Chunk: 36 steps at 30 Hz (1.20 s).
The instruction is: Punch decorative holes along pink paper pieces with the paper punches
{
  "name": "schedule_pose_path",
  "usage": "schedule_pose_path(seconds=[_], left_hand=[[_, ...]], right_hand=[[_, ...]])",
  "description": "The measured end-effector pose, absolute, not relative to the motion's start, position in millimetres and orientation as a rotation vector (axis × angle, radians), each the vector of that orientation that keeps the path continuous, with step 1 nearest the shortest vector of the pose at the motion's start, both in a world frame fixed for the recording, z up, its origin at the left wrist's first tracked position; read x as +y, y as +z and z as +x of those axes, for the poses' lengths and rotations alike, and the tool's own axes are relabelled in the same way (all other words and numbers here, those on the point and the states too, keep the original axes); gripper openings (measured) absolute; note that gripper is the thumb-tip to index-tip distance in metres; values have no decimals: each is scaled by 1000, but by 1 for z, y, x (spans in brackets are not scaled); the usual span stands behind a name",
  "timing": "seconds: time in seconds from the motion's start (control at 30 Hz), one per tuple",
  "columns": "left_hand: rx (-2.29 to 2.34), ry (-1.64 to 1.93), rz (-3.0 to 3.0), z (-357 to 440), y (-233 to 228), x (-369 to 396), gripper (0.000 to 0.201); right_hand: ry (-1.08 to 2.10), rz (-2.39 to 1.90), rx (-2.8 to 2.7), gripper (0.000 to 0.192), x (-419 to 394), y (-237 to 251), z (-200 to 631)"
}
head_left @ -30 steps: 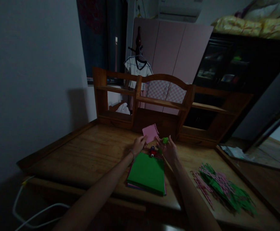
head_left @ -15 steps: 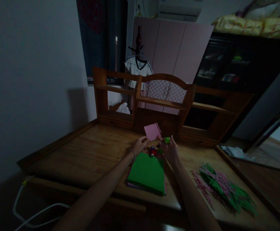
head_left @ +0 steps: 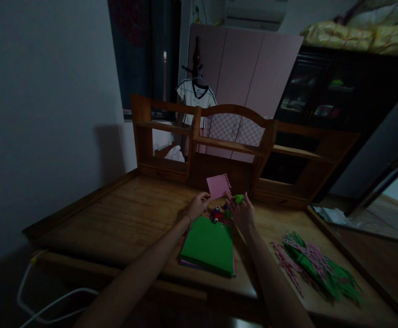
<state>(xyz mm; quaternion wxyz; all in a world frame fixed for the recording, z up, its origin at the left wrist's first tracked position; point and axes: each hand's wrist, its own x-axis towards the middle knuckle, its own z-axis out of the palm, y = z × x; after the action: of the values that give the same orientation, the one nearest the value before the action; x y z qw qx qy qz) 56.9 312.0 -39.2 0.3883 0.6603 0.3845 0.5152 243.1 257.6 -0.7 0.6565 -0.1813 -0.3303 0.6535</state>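
Left hand (head_left: 196,205) pinching pink paper (head_left: 218,186) low, right hand (head_left: 242,214) gripping lil green gadget (head_left: 239,198), notched edge right-hand side.

We count two hands (head_left: 198,206) (head_left: 242,215), one pink sheet (head_left: 218,186), one green thing (head_left: 239,199), one paper stack (head_left: 207,248), one shirt (head_left: 195,98), one desk (head_left: 144,205), one wardrobe (head_left: 236,59), one air conditioner (head_left: 255,17).
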Motion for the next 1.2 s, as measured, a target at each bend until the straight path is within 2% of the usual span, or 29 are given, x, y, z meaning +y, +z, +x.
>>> schedule_pose_path(seconds=[1.2], left_hand=[[915,1309,1658,56,-36,309,26]], right_hand=[[1456,-416,-751,29,259,-5,246]])
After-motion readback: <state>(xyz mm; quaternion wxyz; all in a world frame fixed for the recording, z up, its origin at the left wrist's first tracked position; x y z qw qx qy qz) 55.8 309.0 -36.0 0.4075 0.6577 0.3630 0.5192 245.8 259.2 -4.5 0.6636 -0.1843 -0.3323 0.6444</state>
